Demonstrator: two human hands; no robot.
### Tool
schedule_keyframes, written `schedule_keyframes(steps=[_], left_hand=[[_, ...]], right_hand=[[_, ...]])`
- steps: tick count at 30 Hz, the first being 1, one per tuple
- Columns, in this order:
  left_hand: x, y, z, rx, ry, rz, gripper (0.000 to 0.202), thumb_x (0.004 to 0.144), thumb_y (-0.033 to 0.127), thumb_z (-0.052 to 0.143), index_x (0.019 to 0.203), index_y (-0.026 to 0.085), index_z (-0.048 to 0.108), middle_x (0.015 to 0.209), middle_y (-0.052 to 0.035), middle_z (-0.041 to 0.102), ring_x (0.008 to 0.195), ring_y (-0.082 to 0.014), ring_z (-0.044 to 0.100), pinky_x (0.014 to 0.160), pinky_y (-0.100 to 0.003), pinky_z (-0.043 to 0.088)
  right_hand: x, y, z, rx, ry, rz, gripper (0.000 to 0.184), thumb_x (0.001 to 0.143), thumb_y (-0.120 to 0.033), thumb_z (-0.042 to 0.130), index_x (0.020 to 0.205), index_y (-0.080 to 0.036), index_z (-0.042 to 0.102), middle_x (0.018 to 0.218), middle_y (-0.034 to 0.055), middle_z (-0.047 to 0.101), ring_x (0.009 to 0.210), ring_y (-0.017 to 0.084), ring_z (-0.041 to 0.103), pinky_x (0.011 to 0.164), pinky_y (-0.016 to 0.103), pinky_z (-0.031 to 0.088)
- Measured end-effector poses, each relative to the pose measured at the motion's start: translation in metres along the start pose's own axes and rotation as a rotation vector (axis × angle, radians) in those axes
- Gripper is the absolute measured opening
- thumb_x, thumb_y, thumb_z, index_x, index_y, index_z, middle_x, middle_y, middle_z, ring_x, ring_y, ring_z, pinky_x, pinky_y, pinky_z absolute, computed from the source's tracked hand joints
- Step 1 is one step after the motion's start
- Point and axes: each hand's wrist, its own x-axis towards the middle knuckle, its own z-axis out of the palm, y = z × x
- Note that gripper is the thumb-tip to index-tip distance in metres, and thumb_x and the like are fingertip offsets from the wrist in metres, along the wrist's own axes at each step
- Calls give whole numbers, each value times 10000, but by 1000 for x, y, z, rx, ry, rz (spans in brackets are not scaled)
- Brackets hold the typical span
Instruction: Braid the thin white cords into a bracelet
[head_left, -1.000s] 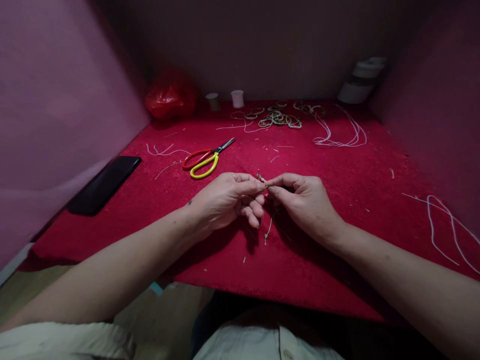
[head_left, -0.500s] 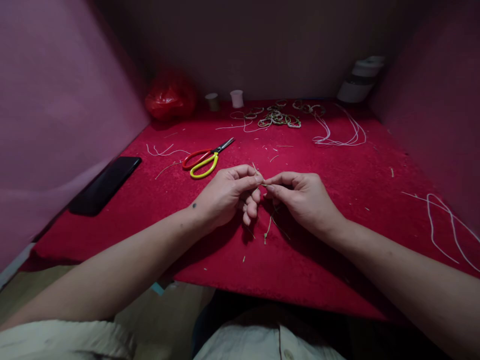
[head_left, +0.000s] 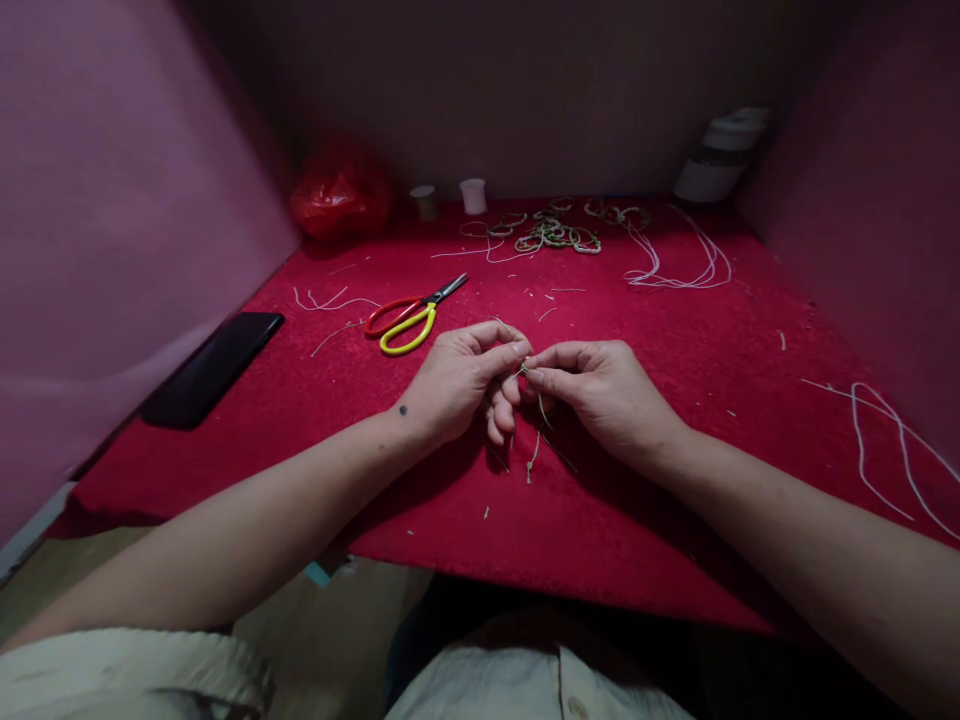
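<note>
Smooth pink walls (head_left: 112,200) flank a broad, red cloth-covered table (head_left: 750,350). Above its near half, the person's left hand (head_left: 465,385) and right hand (head_left: 611,388) meet, each with thumb and forefinger pinched, the left's other fingers loosely curled. A flat black phone (head_left: 214,370) lies near the left edge, red-and-yellow-handled metal scissors (head_left: 430,308) closer in. Thin green knotted cord (head_left: 524,368) is caught between both hands' fingertips; tiny pale scraps (head_left: 783,341) dot the cloth.

On the table (head_left: 712,350), scissors (head_left: 430,303) and a phone (head_left: 214,370) lie left of the fingers (head_left: 561,355), cord loops (head_left: 553,234) beyond them, thread (head_left: 860,450) to their right.
</note>
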Motion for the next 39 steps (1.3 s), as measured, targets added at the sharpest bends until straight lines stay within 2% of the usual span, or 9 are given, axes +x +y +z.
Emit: schedule_keyframes(steps=[6,11,15,21,26,31,33,36,39], left_hand=[[1,0,4,117,54,38,108,857,285,575,852,182,545,436,77,542,266,-84,480,256,-152,371],[3,2,9,215,101,90,93,865,273,565,835,185,563,376,96,498,215,-60,396,221,-136,252],[3,4,16,214,144,82,65,879,197,537,820,176,554,369,103,489,205,-33,369,244,-124,237],[6,2,14,202,87,101,75,880,243,538,850,182,568,418,81,543,220,-36,369,244,-144,232],[6,9,4,246,43,85,134,866,312,566,841,181,575,496,49,585,286,-41,425,282,-142,268],[6,23,-11,327,156,-13,120,831,271,610,793,159,593,546,23,592,335,-45,476,310,-143,273],[4,27,-15,325,148,-18,133,816,262,631,768,139,618,565,0,615,332,-40,471,319,-149,291],[0,30,-13,204,57,-107,92,818,192,617,769,116,630,543,-9,618,308,-50,468,304,-155,305],[-2,28,-6,31,8,-159,74,827,100,561,766,106,602,570,-19,636,371,-92,559,342,-174,421]], right_hand=[[1,3,-2,41,-11,46,127,733,-212,656,633,-134,667,569,14,617,503,91,492,508,237,360],[4,9,-1,252,-61,142,132,719,-205,667,614,-125,660,583,35,629,536,103,549,538,232,408],[8,13,-1,412,-86,172,114,665,-189,707,599,-114,652,588,43,636,528,108,574,570,245,449],[8,15,-1,497,-80,169,105,643,-136,684,564,-122,617,553,23,613,502,99,561,580,248,467],[7,12,-1,472,-87,153,75,679,-147,680,622,-121,639,608,39,643,561,108,597,601,240,482],[6,8,-2,424,32,172,58,673,-157,701,683,-121,658,585,21,630,521,113,590,581,261,489],[4,6,-2,341,67,148,65,700,-179,693,690,-130,652,558,12,619,509,109,579,539,240,454],[1,2,-1,178,93,69,96,739,-202,669,678,-129,659,524,-4,596,487,85,529,489,209,392],[-1,-1,1,51,128,-3,103,747,-186,656,669,-121,674,531,-13,598,481,70,483,477,203,368]])
